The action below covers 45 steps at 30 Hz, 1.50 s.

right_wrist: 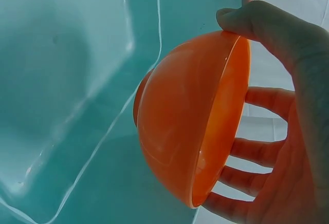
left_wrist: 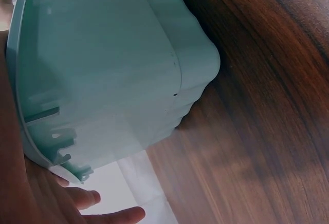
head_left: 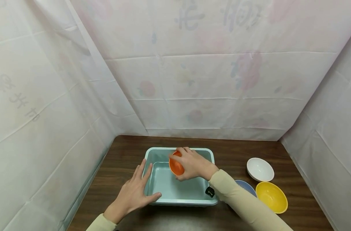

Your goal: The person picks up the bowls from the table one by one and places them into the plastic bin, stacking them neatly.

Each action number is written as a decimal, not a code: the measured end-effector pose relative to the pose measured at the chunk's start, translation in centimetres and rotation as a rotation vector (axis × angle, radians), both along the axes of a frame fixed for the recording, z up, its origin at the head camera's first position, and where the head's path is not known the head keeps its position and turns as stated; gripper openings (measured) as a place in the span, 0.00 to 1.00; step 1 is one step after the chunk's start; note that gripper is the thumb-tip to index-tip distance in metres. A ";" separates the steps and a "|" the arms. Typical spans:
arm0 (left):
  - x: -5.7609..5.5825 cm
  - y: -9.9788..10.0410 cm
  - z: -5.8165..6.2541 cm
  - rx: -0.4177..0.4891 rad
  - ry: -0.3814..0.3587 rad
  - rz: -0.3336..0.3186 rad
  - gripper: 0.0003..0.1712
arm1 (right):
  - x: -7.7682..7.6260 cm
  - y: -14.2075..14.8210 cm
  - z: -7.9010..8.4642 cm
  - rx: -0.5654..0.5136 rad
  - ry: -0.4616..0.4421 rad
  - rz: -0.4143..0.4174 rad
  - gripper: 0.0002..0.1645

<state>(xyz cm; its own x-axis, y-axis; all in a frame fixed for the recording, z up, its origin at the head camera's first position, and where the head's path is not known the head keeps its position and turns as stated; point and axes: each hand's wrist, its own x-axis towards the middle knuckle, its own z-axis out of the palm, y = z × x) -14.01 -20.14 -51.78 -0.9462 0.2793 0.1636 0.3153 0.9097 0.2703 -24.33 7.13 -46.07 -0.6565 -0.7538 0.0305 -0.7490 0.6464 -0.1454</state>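
Note:
My right hand [head_left: 194, 164] grips an orange bowl [head_left: 175, 166] by its rim, over the light teal basin [head_left: 181, 201]. In the right wrist view the orange bowl [right_wrist: 175, 118] is tipped on its side, with the thumb on one edge of the rim and the fingers spread along the opening. My left hand [head_left: 132, 193] lies at the basin's left side, fingers straight and spread, thumb reaching over the near left corner. From the left wrist, the basin's outer wall [left_wrist: 103, 70] shows, with fingers over its rim.
To the right of the basin stand a white bowl [head_left: 260, 169], a yellow bowl [head_left: 272, 197] and a blue bowl [head_left: 246, 186] partly hidden by my right sleeve. A black tag [head_left: 209, 192] sits at the basin's near right corner. White printed sheets [head_left: 210, 96] surround the dark wooden table [head_left: 123, 157].

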 end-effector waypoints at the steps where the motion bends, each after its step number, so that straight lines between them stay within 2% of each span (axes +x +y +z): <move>1: 0.0 0.0 0.0 -0.001 0.000 0.000 0.63 | 0.0 0.0 0.0 0.000 -0.001 0.001 0.48; 45: 0.1 0.0 0.1 0.027 -0.015 0.001 0.62 | -0.1 -2.3 -3.6 0.158 0.045 0.093 0.48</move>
<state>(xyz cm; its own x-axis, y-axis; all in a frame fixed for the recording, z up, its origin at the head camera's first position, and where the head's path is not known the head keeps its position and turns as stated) -13.90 -20.17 -51.68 -0.9488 0.2742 0.1566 0.3102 0.9022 0.2995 -24.42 4.83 -49.71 -0.5844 -0.8089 -0.0648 -0.8101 0.5862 -0.0126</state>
